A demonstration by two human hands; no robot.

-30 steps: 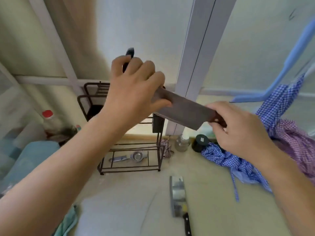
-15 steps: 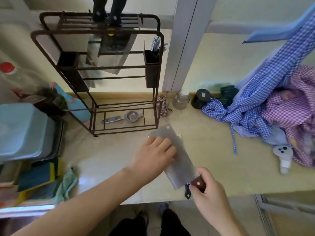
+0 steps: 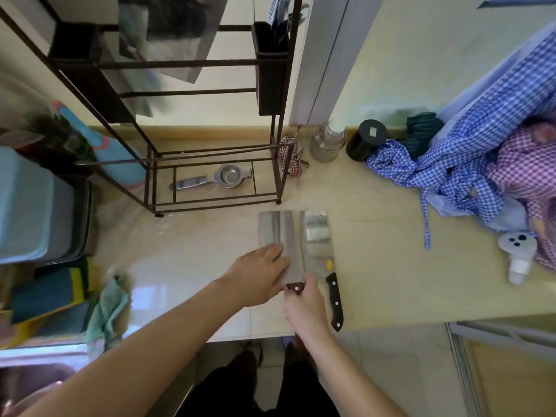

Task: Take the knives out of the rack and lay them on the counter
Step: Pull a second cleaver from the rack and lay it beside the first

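A second cleaver [image 3: 278, 236] is being set down flat on the desk [image 3: 391, 266], its blade lying just beside and parallel to the cleaver with the black handle [image 3: 317, 239] that already rests there, the two blades almost touching along their long edges. The right hand [image 3: 307, 308] is wrapped around the reddish-brown handle at the near end, fingers closed on it, while the left hand [image 3: 258, 275] lies palm-down on the blade, its fingers [image 3: 272, 251] held together and pressing the flat of the steel against the desk. So the step in hand looks like the laying-down of this knife, nearly finished: the blade seems fully seated and only the letting go remains. Up in the rack [image 3: 210, 94] at least one more broad blade [image 3: 168, 37] hangs between the bars, blurred and partly cut off at the top edge, so the count there cannot be told for sure; the task appears partly done. The next move probably calls for both hands to lift straight off without sliding the cleaver into its neighbour, then for a reach up to a handle in the rack, which is out of view, drawing the knife upward clear of the bars before bringing it down to the bare stretch of desk to the left of the two knives.
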